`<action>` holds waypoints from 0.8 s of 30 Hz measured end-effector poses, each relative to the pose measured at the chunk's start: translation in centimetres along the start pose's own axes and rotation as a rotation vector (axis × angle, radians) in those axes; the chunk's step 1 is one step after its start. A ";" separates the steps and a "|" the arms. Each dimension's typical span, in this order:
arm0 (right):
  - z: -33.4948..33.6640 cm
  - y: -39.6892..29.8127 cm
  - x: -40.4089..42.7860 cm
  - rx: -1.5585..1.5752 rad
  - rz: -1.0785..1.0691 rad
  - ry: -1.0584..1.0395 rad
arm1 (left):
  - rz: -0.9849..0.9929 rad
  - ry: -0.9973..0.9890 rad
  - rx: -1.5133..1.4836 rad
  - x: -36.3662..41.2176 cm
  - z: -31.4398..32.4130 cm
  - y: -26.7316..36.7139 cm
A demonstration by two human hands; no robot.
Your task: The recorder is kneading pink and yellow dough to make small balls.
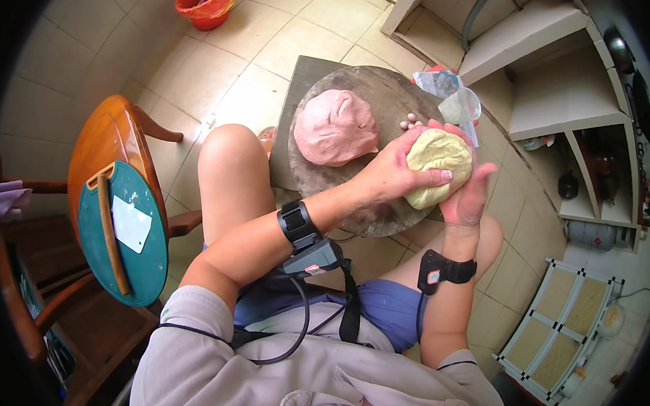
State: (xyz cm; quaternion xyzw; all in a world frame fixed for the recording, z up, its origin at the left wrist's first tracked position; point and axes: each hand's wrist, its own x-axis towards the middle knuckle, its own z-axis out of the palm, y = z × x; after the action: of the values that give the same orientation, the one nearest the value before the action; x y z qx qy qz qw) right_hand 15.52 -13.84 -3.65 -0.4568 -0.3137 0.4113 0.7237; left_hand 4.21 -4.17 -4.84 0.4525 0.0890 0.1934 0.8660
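Between both palms I hold a lump of pale yellow dough (439, 166) above the right edge of a round, worn board (402, 91). My left hand (397, 169) grips its near left side, with the thumb pressed across the front. My right hand (468, 195) cups the dough from the right and below, its thumb sticking outward. A large mound of pink dough (336, 128) rests on the left part of the board. Several small pink dough balls (410, 122) lie just beyond my fingers.
A clear plastic cup (460, 106) and a plastic bag (437, 82) are at the board's far right. On a wooden chair (100, 126) at left, a green cutting board (98, 237) carries a rolling pin (112, 236) and a white scraper (131, 223). A red bin (206, 11) stands on the floor.
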 end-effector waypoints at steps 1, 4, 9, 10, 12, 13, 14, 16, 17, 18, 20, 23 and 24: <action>0.2 -0.3 0.0 -0.012 0.026 0.011 | 0.001 0.001 0.001 0.0 0.0 0.0; 0.5 -0.7 0.1 -0.098 0.052 0.034 | 0.081 0.021 0.112 -0.2 0.1 0.0; 0.8 -1.0 0.7 0.076 -0.185 -0.127 | 0.051 0.011 0.169 0.1 0.7 3.3; 0.5 -1.2 0.7 0.167 -0.170 -0.067 | 0.117 0.073 0.183 0.3 0.8 4.4; -0.2 -1.5 0.6 0.218 -0.134 0.136 | 0.203 0.163 0.291 0.9 0.6 7.4; -0.8 -1.5 0.6 0.239 -0.142 0.148 | 0.220 0.140 0.311 1.1 0.6 9.6; -1.6 -1.6 0.5 0.137 -0.077 0.225 | 0.247 0.164 0.411 2.0 -0.1 10.9; -1.8 -1.9 0.3 0.125 -0.032 0.339 | 0.317 0.121 0.596 4.0 -2.0 12.2; -1.9 -2.1 0.2 0.141 -0.045 0.347 | 0.300 0.102 0.690 4.7 -2.9 12.7; -2.0 -2.1 0.2 0.105 -0.032 0.328 | 0.295 0.091 0.709 5.0 -3.5 12.8; -2.2 -2.4 0.0 0.068 -0.031 0.325 | 0.192 0.069 0.994 6.0 -4.6 12.2; -1.8 -2.5 0.1 0.039 0.036 0.319 | 0.258 -0.217 1.543 6.3 -8.0 10.2; -2.0 -2.4 0.0 0.006 0.052 0.336 | 0.212 -0.278 1.628 5.9 -8.1 9.9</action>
State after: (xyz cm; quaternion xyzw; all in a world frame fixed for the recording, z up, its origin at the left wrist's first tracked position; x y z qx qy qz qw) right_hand 17.92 -15.24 -2.23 -0.5251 -0.1751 0.3487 0.7563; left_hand 4.41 9.41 -1.28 0.9630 0.0504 0.0916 0.2485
